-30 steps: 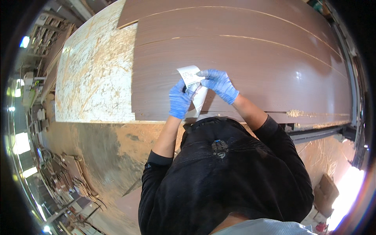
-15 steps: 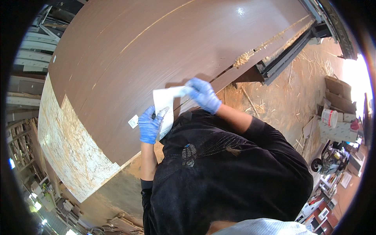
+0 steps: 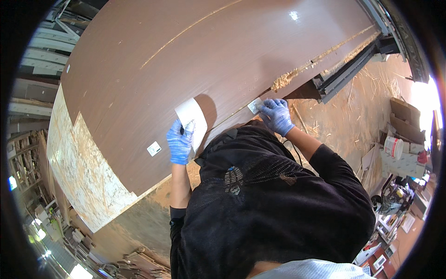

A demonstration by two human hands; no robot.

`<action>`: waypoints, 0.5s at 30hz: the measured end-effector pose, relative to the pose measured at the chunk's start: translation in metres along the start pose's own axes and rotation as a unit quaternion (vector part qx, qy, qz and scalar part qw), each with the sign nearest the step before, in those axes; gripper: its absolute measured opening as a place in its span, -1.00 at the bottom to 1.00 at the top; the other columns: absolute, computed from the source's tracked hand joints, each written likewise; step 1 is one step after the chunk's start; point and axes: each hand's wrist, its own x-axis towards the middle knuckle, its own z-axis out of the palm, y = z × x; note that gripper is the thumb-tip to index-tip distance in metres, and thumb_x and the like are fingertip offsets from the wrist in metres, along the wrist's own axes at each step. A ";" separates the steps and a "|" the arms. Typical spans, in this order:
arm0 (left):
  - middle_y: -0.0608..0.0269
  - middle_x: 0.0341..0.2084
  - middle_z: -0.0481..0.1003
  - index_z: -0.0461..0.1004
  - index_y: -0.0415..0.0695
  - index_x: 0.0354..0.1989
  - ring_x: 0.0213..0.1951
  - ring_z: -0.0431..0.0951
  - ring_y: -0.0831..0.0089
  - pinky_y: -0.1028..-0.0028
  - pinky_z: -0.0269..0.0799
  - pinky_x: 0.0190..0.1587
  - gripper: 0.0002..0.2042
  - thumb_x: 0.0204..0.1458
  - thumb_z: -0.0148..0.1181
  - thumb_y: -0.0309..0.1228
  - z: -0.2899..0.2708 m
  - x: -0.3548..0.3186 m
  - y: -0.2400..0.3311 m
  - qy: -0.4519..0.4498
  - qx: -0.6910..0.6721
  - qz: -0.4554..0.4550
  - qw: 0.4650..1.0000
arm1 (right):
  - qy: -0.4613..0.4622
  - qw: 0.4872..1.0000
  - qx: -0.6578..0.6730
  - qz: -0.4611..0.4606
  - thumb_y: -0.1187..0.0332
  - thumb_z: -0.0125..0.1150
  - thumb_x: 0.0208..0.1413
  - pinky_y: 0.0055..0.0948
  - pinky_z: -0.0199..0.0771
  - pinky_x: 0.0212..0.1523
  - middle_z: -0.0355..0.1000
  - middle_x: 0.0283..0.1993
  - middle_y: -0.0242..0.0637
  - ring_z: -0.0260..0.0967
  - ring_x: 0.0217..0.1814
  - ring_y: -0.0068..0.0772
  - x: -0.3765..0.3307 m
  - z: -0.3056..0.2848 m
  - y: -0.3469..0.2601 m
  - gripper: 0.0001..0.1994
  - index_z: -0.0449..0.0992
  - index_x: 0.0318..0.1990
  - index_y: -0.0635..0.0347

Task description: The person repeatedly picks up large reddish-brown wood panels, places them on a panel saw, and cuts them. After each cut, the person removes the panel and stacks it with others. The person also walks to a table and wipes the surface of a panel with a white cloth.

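My left hand (image 3: 180, 143), in a blue and white knitted glove, is closed on a curled white strip of label paper (image 3: 193, 116) above the brown board. A small dark thing shows at its fingertips, too small to name. My right hand (image 3: 278, 117), gloved alike, pinches a small white sticker (image 3: 254, 105) with faint print at the near edge of the brown board (image 3: 153, 97). Whether the sticker touches the board I cannot tell. Another white sticker (image 3: 154, 149) lies flat on the board, just left of my left hand.
A pale marbled sheet (image 3: 83, 181) shows at the board's left. Wood shavings (image 3: 284, 80) lie along a groove near a dark metal rail (image 3: 348, 69). At the right are a sawdust-strewn floor (image 3: 339, 116) and a white bucket (image 3: 393, 147).
My right hand has moved right and slightly down, away from the paper strip, with a small sticker now apart from it. My left hand still holds the strip, which now curls downward.
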 end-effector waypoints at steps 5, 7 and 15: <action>0.32 -0.45 0.51 0.49 -0.26 -0.21 -0.41 0.41 0.64 0.55 0.38 -0.31 -0.78 0.02 0.20 -0.38 0.015 0.003 0.010 0.024 -0.022 -0.002 0.999 | -0.089 0.995 -0.027 0.023 0.20 0.20 -0.10 -0.18 0.17 -0.05 0.37 -0.20 -0.38 0.29 -0.14 -0.27 0.003 -0.008 0.008 -0.74 0.51 -0.19 -0.12; 0.30 -0.42 0.51 0.49 -0.26 -0.20 -0.39 0.42 0.62 0.54 0.38 -0.30 -0.77 0.03 0.19 -0.38 0.024 0.005 0.015 0.034 -0.031 0.006 0.999 | -0.103 0.994 -0.039 0.024 0.20 0.21 -0.11 -0.18 0.16 -0.04 0.37 -0.19 -0.39 0.30 -0.13 -0.26 0.008 -0.014 0.011 -0.74 0.51 -0.20 -0.10; 0.31 -0.43 0.50 0.48 -0.26 -0.19 -0.37 0.42 0.62 0.54 0.37 -0.31 -0.73 0.07 0.14 -0.29 0.063 0.026 0.047 0.064 -0.150 -0.075 0.984 | -0.109 0.969 0.051 -0.217 0.29 0.21 -0.12 -0.21 0.14 0.07 0.44 -0.10 -0.42 0.32 -0.01 -0.27 0.039 -0.016 0.055 -0.76 0.50 -0.21 -0.07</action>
